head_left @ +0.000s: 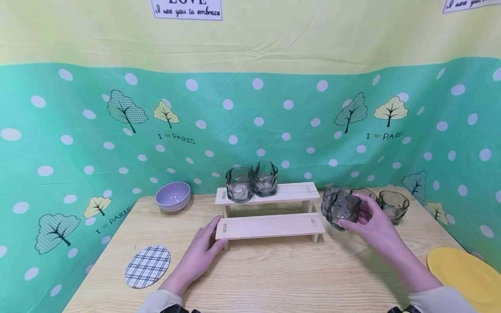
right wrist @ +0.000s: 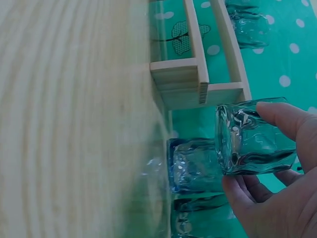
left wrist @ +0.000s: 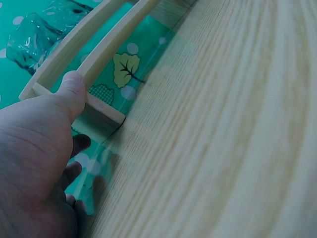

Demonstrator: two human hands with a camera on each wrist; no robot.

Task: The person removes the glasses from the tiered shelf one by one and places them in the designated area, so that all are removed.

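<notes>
A two-tier wooden shelf (head_left: 269,226) stands at the middle back of the table. My left hand (head_left: 201,250) grips the left end of its lower tier, the thumb at the front edge and the fingers at the side; the left wrist view has the thumb against the wood. My right hand (head_left: 375,226) holds a grey glass cup (head_left: 340,207) between thumb and fingers, tilted and raised above the table just right of the shelf. On the left half of the upper tier, two similar glasses (head_left: 240,184) stand side by side. Two more glasses (head_left: 395,205) are behind my right hand, one partly hidden.
A purple bowl (head_left: 173,196) sits at the back left corner. Nearer on the left lies a round checked coaster (head_left: 148,266). At the right edge is a yellow plate (head_left: 472,277). A green and yellow cloth (head_left: 256,92) hangs behind and around the wooden table (head_left: 288,284).
</notes>
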